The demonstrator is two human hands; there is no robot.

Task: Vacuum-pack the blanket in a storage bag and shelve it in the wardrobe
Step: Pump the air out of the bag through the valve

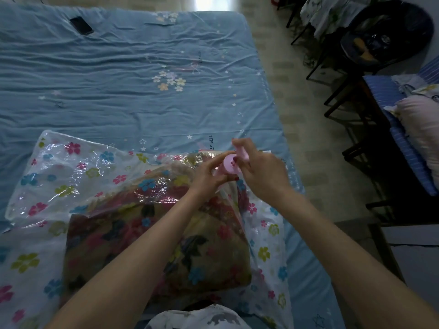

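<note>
Nearest you, one folded blanket (152,243) lies inside one clear flowered storage bag (71,167), flat on the bed (118,79) so the bag can be worked from above. Your left hand (209,176) wraps the barrel of one pink hand pump (229,163), apparently steadying it on the bag's valve, which is hidden. Your right hand (259,172) grips the pump's handle (242,150) above, evidently to stroke it. Bag looks loose, so air removal seems unfinished. One phone (81,25) lies at the far corner.
</note>
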